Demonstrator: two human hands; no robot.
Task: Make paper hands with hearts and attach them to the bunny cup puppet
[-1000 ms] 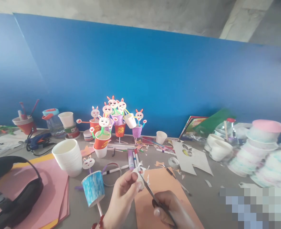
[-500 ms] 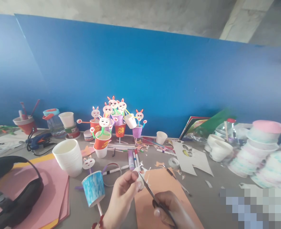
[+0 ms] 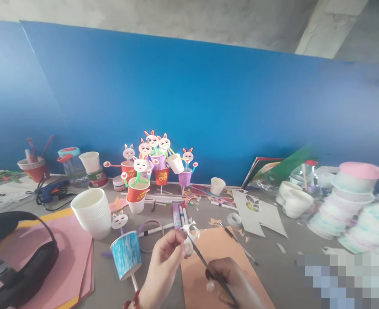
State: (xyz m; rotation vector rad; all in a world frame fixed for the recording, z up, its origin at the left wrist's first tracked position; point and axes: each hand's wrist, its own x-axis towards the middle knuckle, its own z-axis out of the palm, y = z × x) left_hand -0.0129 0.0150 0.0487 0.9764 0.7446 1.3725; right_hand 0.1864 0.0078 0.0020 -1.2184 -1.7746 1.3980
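Between the thumb and fingers of my left hand point(image 3: 165, 264) is a small rounded white paper piece point(image 3: 188, 249). My right hand point(image 3: 224, 277) is closed around dark-handled scissors point(image 3: 200, 257), whose blades lie against the edge of that piece. A curved white paper offcut point(image 3: 193, 231) shows just beyond my left fingertips; whether it is still joined to the piece I cannot tell. Beneath both hands lies an orange paper sheet point(image 3: 194, 289). Left of my left hand, a blue-painted paper cup point(image 3: 126, 255) on a stick leans beside a white rabbit face point(image 3: 119, 221).
Rabbit-faced cup figures point(image 3: 140, 165) stand at the back centre. To the left are stacked white cups point(image 3: 92, 212), headphones point(image 3: 18, 262) on pink sheets point(image 3: 68, 257) and a blue glue gun point(image 3: 52, 191). Painted cup stacks point(image 3: 332, 210) and cut white card point(image 3: 263, 214) occupy the right.
The white offcut beyond my left fingertips has shifted and now shows a clearer curved shape. My left fingers and the paper piece have moved slightly left; the scissors remain against it.
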